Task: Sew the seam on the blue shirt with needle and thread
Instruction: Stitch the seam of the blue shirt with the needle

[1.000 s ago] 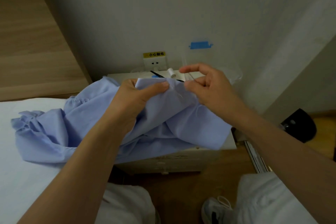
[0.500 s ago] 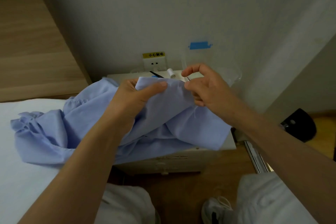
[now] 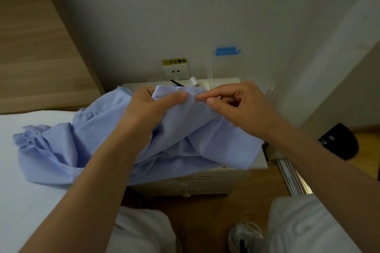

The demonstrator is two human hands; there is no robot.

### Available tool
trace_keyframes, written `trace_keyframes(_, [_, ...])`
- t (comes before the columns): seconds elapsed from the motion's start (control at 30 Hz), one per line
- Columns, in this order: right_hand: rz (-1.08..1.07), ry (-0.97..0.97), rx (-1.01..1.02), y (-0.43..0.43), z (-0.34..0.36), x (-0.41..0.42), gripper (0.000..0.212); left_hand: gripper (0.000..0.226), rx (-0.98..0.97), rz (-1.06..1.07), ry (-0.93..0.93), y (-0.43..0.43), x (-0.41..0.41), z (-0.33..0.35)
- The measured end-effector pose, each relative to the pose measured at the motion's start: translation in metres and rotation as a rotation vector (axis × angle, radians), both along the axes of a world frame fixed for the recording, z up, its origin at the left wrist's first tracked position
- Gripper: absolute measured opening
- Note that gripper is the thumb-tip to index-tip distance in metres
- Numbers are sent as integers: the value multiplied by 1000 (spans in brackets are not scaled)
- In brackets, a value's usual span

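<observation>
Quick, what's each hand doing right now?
Left hand: grips the blue shirt.
Right hand: pinches the needle at the shirt's fold.

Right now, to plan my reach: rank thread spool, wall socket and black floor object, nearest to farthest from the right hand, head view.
1. Thread spool, nightstand, just beyond the right hand.
2. Wall socket, on wall behind.
3. Black object, floor, far right.

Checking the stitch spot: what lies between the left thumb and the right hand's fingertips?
Head view: a ridge of the blue shirt, and the needle that the right hand pinches.
</observation>
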State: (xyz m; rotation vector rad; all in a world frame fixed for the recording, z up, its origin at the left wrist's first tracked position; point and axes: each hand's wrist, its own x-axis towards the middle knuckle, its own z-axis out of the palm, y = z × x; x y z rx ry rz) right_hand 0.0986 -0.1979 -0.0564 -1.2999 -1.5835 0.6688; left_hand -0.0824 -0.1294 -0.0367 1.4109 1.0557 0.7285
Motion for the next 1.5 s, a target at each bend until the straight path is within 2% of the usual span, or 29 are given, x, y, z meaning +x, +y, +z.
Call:
trace_keyframes(0.57, [6, -19, -82, 0, 3, 1, 22, 6, 67, -21, 33, 2, 0, -3])
trace_keyframes(0.77, [29, -21, -195, 2, 3, 4, 19, 9, 120, -26, 89, 3, 0, -5])
trace_keyframes(0.87, [71, 6, -275, 3, 4, 6, 30, 9, 126, -38, 98, 3, 0, -5])
trace_keyframes(0.97, [155, 112, -403, 4, 4, 7, 44, 8, 126, -65, 94, 2, 0, -4])
trace_keyframes(1.3, [207, 135, -380, 7, 2, 5, 17, 6, 71, -68, 52, 3, -1, -3])
trace_keyframes(1.5, [207, 170, -342, 7, 1, 7, 14, 6, 17, -103, 49, 2, -3, 1])
